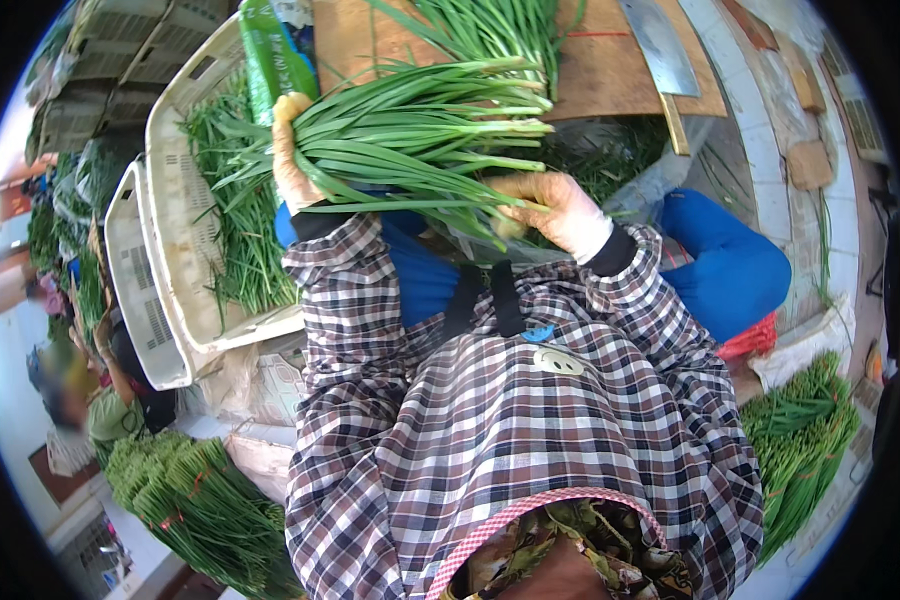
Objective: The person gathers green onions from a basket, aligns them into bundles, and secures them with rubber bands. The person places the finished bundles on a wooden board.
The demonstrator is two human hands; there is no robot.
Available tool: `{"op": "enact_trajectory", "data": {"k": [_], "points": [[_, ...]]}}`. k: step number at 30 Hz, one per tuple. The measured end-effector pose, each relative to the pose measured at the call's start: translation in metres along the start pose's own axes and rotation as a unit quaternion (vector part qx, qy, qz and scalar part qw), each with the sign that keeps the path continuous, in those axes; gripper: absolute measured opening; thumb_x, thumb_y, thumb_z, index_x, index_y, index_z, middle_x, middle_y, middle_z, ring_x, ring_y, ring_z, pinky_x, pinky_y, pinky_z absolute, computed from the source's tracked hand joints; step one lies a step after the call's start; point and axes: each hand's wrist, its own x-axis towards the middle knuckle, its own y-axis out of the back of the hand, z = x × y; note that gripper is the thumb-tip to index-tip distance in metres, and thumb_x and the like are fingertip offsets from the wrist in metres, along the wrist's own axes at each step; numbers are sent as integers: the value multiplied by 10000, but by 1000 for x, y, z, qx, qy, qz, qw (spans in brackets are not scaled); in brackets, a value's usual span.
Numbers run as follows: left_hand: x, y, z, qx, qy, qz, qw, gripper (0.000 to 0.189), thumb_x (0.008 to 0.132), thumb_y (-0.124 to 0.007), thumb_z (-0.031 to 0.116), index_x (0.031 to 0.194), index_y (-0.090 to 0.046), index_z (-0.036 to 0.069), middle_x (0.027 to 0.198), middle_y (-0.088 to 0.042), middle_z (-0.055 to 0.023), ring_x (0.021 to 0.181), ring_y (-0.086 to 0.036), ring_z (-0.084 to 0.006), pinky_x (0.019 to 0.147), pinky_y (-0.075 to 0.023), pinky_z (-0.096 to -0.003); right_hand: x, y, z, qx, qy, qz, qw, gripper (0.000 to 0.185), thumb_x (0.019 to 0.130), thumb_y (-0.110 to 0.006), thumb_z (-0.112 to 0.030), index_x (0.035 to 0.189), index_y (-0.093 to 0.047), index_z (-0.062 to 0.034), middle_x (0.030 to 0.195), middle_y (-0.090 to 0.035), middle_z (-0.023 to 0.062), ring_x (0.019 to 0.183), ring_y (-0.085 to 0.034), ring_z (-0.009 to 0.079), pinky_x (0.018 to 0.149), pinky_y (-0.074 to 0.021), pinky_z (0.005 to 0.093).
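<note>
A loose bunch of garlic chives (pixel 405 135) lies across my lap, its pale cut ends pointing right. My left hand (pixel 294 154), in a thin glove, is closed around the leafy side of the bunch. At the lower stem ends, my right hand (pixel 551 206) pinches a few stems between thumb and fingers; its glove looks thin and whitish at the wrist. Beyond the bunch, more chives (pixel 487 34) rest on a wooden board (pixel 600 67). A cleaver (pixel 660 52) with a wooden handle lies at the board's right side.
A white plastic crate (pixel 166 150) holding loose chives (pixel 247 247) stands at my left, with another crate (pixel 139 277) beside it. A green printed bag (pixel 274 60) leans there. Tied bundles (pixel 195 502) lie behind left, others (pixel 802 442) behind right. Another person (pixel 116 412) sits at far left.
</note>
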Motion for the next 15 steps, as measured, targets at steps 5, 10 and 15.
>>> {"op": "enact_trajectory", "data": {"k": [5,10,15], "points": [[4,15,4,-101,35,-79,991,314,893,-521,217,1164,-542,61,1137,-586,-65,1025,-559,-206,917,-441,-396,-27,44,46,-65,-102,98,988,133,801,-538,-35,875,-632,23,754,-646,104,613,-616,137,553,-488,261],[1,0,0,-153,62,-52,985,277,895,-520,195,1126,-566,47,1095,-605,-76,1007,-570,-193,903,-457,-373,-46,23,-42,-220,211,324,896,241,811,-640,-224,987,-648,-59,780,-652,77,671,-628,179,629,-492,263],[-16,-52,-3,-44,63,18,997,177,874,-565,214,936,-614,56,938,-641,-59,851,-602,-175,765,-507,-330,2,10,-96,-296,401,312,809,358,730,-705,-282,1003,-636,-61,889,-662,77,867,-619,201,778,-479,319]]}}
